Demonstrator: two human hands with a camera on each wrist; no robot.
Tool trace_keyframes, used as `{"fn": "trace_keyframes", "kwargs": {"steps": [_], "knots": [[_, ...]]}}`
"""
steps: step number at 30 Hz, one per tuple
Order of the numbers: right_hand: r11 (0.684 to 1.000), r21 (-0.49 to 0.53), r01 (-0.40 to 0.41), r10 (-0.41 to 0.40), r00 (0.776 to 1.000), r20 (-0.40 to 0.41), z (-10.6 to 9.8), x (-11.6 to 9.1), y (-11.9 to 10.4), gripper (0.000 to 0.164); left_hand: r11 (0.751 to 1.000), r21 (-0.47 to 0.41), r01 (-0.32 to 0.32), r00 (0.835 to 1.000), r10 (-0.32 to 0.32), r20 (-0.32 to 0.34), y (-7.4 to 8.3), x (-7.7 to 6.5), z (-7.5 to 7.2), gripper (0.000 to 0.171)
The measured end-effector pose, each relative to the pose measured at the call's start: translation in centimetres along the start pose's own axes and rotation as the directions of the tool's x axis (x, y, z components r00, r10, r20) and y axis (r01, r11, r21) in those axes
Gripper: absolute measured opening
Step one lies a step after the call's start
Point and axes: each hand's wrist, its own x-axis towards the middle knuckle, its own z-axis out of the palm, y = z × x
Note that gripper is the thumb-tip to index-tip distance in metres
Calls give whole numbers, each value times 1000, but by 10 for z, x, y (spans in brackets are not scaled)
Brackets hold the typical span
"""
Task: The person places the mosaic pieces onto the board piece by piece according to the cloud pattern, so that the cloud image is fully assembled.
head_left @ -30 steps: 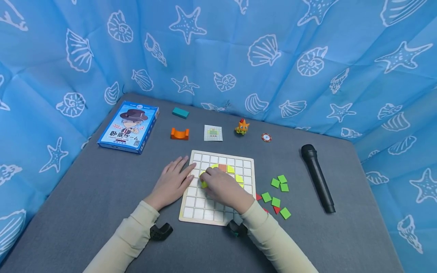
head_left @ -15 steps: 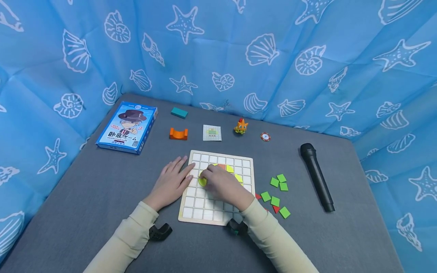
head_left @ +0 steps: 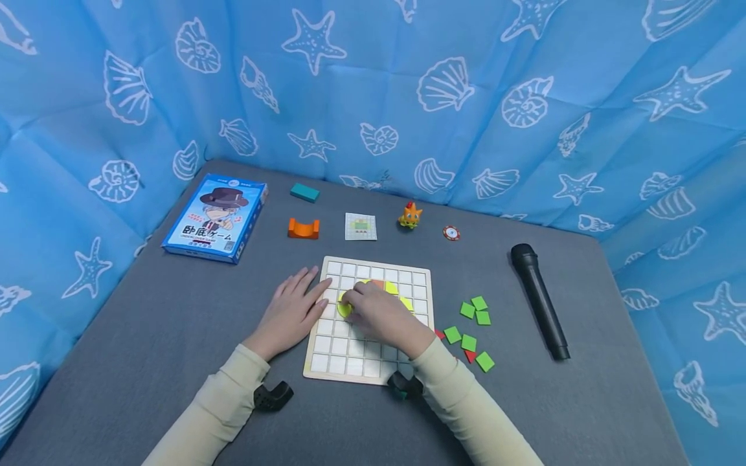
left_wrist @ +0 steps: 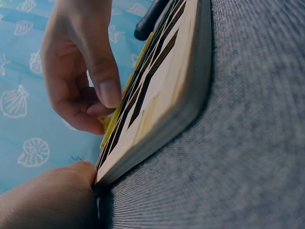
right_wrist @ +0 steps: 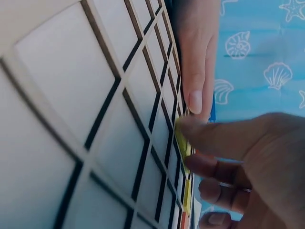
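Note:
A pale wooden grid board [head_left: 338,345] lies on the grey table. My left hand [head_left: 291,310] rests flat at its left edge, fingers extended, thumb over the rim. Over the board's upper left cells, my right hand [head_left: 384,317] pinches a yellow piece with a rounded edge [head_left: 344,310] between thumb and fingers. That yellow piece [right_wrist: 181,136] stands tilted against the grid in the right wrist view. Further yellow pieces [head_left: 406,303] and an orange-red square [head_left: 377,285] sit in cells, partly hidden behind the right hand.
Loose green squares [head_left: 452,334] and red triangles [head_left: 470,356] lie right of the board. A microphone [head_left: 542,304] is farther right. Behind are a pattern card [head_left: 361,226], orange bridge block [head_left: 304,228], teal block [head_left: 305,192], toy figure [head_left: 410,215], round chip [head_left: 451,233] and blue box [head_left: 215,217].
The yellow piece at my right fingertips has turned slightly, and more of its rounded side shows. Both hands stay in nearly the same place; the view has shifted a little.

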Motion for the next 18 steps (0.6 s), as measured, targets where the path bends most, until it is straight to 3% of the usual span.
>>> {"fn": "trace_keyframes", "kwargs": {"steps": [6, 11, 18], "knots": [[997, 70, -42, 45, 998, -37, -11, -16, 8, 25, 1000, -8, 2, 1000, -2, -4, 0, 0, 1, 49], [984, 77, -163, 169, 982, -80, -30, -48, 30, 23, 1000, -8, -2, 1000, 2, -3, 1, 0, 1, 50], [906, 90, -414, 421, 904, -76, -45, -105, 87, 25, 1000, -19, 6, 1000, -6, -8, 2, 0, 2, 51]]}}
